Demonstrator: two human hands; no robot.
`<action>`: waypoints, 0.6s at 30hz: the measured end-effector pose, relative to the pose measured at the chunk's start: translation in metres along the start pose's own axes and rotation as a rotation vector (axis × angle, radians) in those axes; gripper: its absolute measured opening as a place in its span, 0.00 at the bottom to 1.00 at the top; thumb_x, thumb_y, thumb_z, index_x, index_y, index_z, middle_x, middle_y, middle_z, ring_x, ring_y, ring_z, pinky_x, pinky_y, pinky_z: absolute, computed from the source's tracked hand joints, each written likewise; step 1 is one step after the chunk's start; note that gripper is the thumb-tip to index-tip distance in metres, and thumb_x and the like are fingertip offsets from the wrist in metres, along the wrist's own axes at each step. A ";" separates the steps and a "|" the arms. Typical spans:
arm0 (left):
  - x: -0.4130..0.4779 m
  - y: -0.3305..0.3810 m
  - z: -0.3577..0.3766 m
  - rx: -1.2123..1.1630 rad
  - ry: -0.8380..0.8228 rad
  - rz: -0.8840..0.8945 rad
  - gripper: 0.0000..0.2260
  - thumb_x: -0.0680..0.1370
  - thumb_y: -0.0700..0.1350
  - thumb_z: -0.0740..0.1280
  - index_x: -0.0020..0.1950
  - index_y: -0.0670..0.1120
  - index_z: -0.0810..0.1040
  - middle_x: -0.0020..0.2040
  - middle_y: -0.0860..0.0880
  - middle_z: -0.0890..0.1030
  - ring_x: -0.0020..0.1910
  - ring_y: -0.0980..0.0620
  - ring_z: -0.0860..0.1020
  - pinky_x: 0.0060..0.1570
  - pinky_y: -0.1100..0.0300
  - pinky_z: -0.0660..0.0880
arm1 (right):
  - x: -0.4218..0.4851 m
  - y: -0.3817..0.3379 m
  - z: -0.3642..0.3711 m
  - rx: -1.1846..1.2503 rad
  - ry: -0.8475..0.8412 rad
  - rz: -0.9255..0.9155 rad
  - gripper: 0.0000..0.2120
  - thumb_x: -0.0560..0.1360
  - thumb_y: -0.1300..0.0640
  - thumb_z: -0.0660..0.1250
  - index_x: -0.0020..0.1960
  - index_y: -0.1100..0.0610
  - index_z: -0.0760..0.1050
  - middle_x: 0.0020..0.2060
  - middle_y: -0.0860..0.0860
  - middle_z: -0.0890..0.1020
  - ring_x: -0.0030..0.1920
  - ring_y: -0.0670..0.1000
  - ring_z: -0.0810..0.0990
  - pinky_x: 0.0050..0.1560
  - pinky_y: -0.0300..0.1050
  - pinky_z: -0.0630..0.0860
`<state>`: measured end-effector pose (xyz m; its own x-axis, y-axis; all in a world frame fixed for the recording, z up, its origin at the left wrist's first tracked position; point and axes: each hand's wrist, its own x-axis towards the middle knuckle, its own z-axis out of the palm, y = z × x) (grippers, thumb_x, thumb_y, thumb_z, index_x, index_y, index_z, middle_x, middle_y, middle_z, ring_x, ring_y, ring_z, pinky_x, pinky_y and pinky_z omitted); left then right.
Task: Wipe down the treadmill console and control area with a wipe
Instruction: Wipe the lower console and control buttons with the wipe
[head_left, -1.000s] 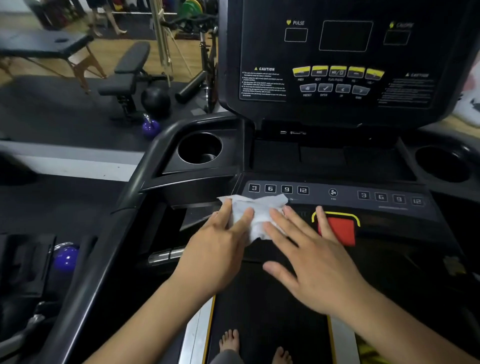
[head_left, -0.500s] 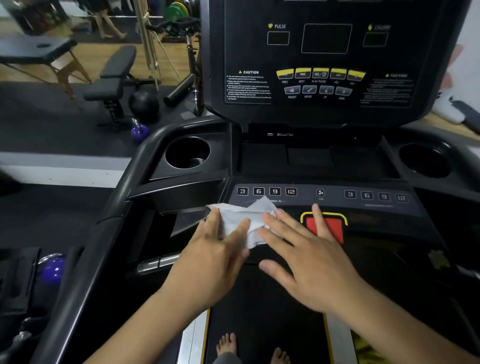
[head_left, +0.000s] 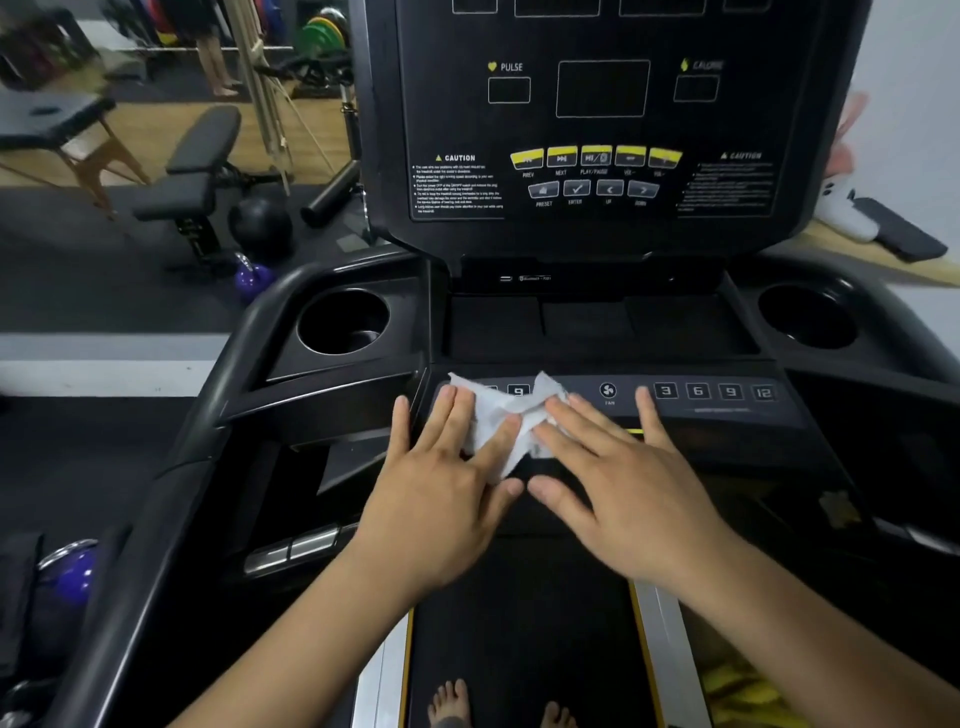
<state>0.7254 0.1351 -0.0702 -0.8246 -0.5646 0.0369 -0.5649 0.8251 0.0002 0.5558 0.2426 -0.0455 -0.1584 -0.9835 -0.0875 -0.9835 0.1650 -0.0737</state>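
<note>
Crumpled white wipe (head_left: 506, 422) on the black treadmill control strip (head_left: 727, 414), covering its left number buttons, left hand (head_left: 441, 499) and right hand (head_left: 623, 493) both flat, fingers straight, pressing the wipe, tall dark console (head_left: 597, 231) behind.

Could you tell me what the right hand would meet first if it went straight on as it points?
The right hand rests on the wipe; going on, it would probably slide over the 9 key on the control strip. Depth is unclear.
</note>
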 end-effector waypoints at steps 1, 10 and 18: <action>0.008 0.003 -0.003 -0.001 -0.003 -0.018 0.29 0.81 0.63 0.47 0.78 0.52 0.61 0.77 0.35 0.61 0.78 0.39 0.54 0.73 0.33 0.50 | 0.008 0.002 -0.002 -0.012 -0.001 0.016 0.36 0.77 0.32 0.35 0.78 0.48 0.52 0.78 0.45 0.49 0.76 0.43 0.41 0.74 0.65 0.37; 0.005 -0.009 -0.005 -0.013 0.014 -0.111 0.29 0.80 0.61 0.47 0.77 0.49 0.65 0.76 0.36 0.64 0.78 0.40 0.58 0.71 0.33 0.55 | 0.019 -0.015 -0.004 0.014 -0.014 -0.030 0.35 0.77 0.31 0.35 0.79 0.48 0.48 0.79 0.46 0.46 0.77 0.44 0.39 0.75 0.62 0.37; 0.001 -0.023 -0.007 -0.424 0.054 -0.219 0.27 0.78 0.58 0.57 0.78 0.57 0.61 0.74 0.43 0.68 0.64 0.39 0.74 0.68 0.50 0.67 | 0.046 -0.033 -0.009 0.013 0.012 -0.159 0.32 0.79 0.35 0.40 0.79 0.49 0.50 0.79 0.47 0.49 0.78 0.46 0.42 0.75 0.63 0.39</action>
<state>0.7380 0.1152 -0.0627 -0.6785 -0.7333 0.0425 -0.6534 0.6290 0.4212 0.5802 0.1916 -0.0384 -0.0021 -0.9981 -0.0615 -0.9951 0.0082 -0.0986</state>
